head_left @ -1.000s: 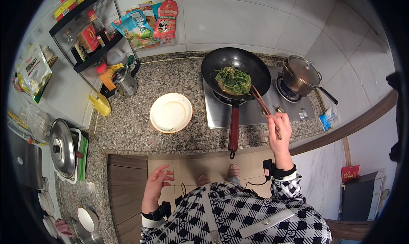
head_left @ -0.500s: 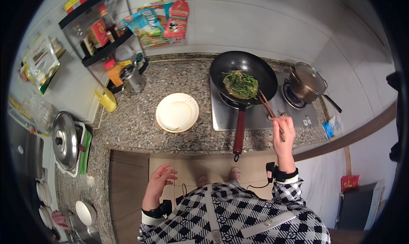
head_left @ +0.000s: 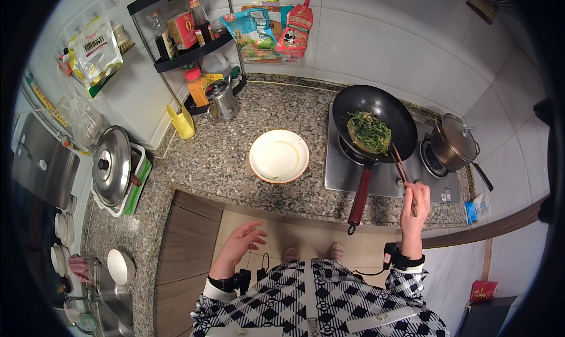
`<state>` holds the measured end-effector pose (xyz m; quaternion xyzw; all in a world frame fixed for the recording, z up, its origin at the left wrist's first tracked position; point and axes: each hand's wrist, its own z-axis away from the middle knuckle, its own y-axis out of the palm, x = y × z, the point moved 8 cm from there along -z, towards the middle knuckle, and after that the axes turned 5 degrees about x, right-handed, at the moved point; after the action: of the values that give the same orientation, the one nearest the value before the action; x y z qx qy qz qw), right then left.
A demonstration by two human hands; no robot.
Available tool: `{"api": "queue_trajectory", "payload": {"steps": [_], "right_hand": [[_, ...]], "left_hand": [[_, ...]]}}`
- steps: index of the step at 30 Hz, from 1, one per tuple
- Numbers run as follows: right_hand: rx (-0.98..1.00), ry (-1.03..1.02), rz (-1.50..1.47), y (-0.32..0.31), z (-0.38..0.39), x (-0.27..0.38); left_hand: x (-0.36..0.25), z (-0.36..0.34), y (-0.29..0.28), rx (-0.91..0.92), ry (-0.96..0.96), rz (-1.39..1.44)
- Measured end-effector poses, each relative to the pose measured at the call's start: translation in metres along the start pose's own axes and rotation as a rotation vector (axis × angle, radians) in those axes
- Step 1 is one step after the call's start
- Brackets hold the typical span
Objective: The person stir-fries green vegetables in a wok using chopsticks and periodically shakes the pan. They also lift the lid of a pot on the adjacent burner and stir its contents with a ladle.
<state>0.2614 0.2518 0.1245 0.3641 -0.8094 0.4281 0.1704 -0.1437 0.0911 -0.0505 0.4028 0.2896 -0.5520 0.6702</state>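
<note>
My right hand (head_left: 415,210) grips brown chopsticks (head_left: 399,161) whose tips reach into the right side of a black wok (head_left: 396,113), at the edge of cooked green stems (head_left: 369,131). The wok sits on the left burner of a steel stove (head_left: 341,178), its red handle (head_left: 360,201) pointing toward me, just left of that hand. My left hand (head_left: 241,246) hangs open with curved fingers in front of the counter, below a white plate (head_left: 276,148) with a few green scraps on it.
A lidded pot (head_left: 453,145) occupies the right burner. A corner rack (head_left: 182,60) of bottles, a kettle (head_left: 220,104) and a yellow scoop (head_left: 182,124) stand back left. A metal lid (head_left: 112,166) lies over a tray at left, with a bowl (head_left: 120,269) and sink (head_left: 115,301) nearer.
The view has swung left, so the counter and stove appear farther right in the picture. My right hand keeps hold of the chopsticks at the wok; my left hand remains open.
</note>
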Motion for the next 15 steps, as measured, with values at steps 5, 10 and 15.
{"api": "queue_trajectory", "payload": {"steps": [5,10,15], "right_hand": [[-0.003,-0.034,0.021,0.0,-0.001,0.005],[0.012,-0.012,0.014,0.001,-0.002,0.006],[0.002,-0.056,0.026,0.003,-0.002,0.011]], "left_hand": [[0.004,-0.002,0.0,0.004,0.01,0.004],[0.007,-0.004,0.0,0.006,0.0,0.0],[0.007,-0.004,0.0,0.004,0.004,-0.01]]}}
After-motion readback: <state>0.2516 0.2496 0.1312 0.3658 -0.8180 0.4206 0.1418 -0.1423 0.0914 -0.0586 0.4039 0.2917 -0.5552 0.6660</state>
